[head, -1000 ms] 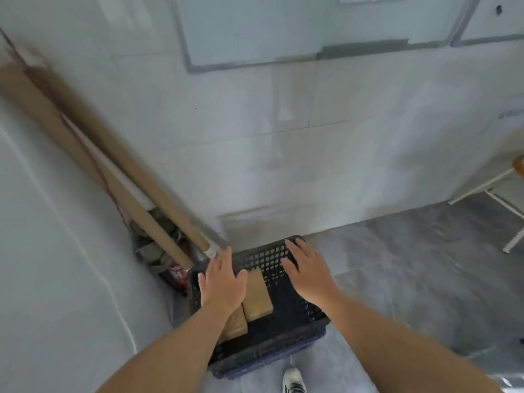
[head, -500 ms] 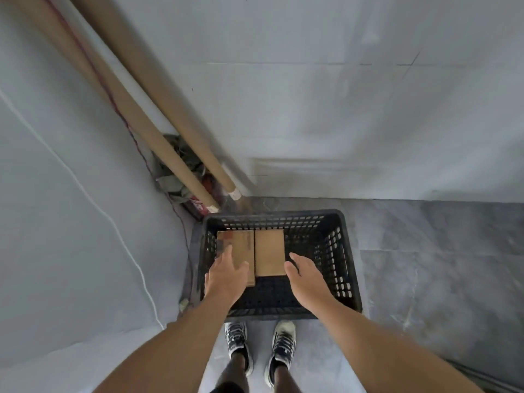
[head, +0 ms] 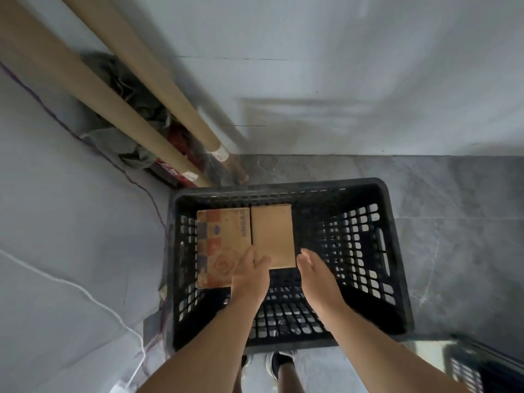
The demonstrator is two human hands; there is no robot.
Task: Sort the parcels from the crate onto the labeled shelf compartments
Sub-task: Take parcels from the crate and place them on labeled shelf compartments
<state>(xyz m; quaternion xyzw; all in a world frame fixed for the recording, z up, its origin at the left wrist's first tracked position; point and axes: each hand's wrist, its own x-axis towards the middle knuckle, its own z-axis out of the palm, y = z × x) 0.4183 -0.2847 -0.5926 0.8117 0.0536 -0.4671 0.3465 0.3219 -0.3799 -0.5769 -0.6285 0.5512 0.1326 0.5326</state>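
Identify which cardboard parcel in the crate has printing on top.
The left parcel: its top shows coloured squares and a round logo, while the right parcel beside it is plain brown.

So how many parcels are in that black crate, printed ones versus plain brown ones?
printed parcel: 1
plain parcel: 1
Total in the crate: 2

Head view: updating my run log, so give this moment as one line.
phase: pre-grasp at crate | left hand: open, over printed parcel | right hand: open, beside plain parcel | held: nothing
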